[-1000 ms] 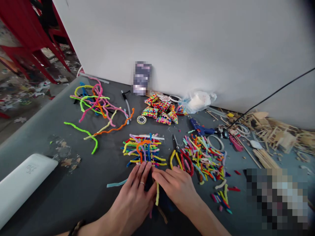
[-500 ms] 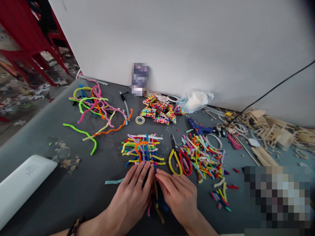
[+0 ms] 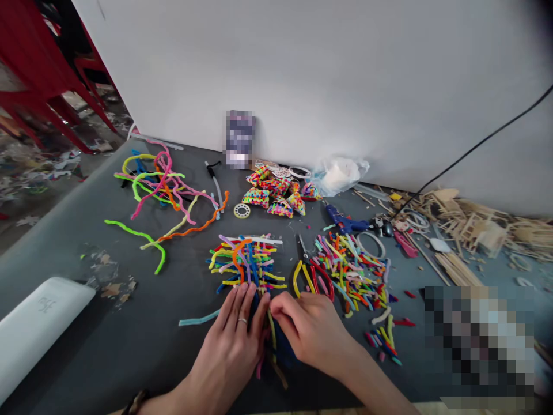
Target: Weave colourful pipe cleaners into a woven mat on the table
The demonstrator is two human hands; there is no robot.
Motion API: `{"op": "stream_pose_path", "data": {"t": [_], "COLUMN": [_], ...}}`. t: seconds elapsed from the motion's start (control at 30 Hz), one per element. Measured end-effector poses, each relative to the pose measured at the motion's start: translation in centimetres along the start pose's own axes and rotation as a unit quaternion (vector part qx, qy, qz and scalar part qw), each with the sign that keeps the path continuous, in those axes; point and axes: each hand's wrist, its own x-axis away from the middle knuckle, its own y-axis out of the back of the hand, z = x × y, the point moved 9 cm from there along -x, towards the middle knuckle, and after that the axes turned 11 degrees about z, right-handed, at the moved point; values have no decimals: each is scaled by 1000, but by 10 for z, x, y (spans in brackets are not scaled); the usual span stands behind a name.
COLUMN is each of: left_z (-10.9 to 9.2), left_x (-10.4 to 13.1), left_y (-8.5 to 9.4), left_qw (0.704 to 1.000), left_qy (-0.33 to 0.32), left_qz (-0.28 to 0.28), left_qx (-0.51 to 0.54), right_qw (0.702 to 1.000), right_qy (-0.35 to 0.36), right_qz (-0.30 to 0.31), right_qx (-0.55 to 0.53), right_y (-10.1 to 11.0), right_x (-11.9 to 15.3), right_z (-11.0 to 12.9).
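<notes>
A woven grid of coloured pipe cleaners lies on the grey table. My left hand is flat on its near part, fingers stretched forward, a ring on one finger. Close beside it, my right hand pinches a pipe cleaner at the grid's near right edge; thumb and fingertips are together. Loose strand ends, yellow-green, brown, blue and pink, stick out below and between the hands. A light blue pipe cleaner pokes out left of my left hand. Scissors with yellow and red handles lie just beyond my right hand.
Long pipe cleaners tangle at the back left, near a white case. Cut pieces are heaped right of the scissors. Behind are small colourful woven pouches, a plastic bag, a blue glue gun and wooden sticks.
My right hand has shifted slightly up and left, its pinch now nearer my left fingers, and its forearm reaches in more from the right. The whole view has slid a little left.
</notes>
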Motion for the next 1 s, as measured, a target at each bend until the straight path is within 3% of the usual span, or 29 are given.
{"op": "stream_pose_path", "data": {"t": [0.1, 0.2, 0.37, 0.53, 0.83, 1.0], "left_z": [-3, -3, -1, 0, 2, 3], "left_x": [2, 1, -1, 0, 0, 0], "left_y": [4, 9, 9, 3, 3, 4], "left_qw": [999, 998, 999, 1000, 1000, 999], "left_qy": [23, 37, 28, 28, 24, 32], "left_qz": [-18, -28, -16, -4, 0, -3], "left_qx": [-25, -35, -16, -4, 4, 2], "right_qw": [995, 992, 984, 981, 928, 936], "right_qy": [-24, -47, -143, -148, -181, -197], "right_qz": [91, 110, -40, -33, -198, -208], "right_qx": [-28, -42, -95, -124, -258, -206], "right_y": [5, 11, 24, 5, 1, -8], "right_x": [-6, -14, -43, -65, -27, -5], "right_z": [-9, -16, -33, -31, -32, -29]}}
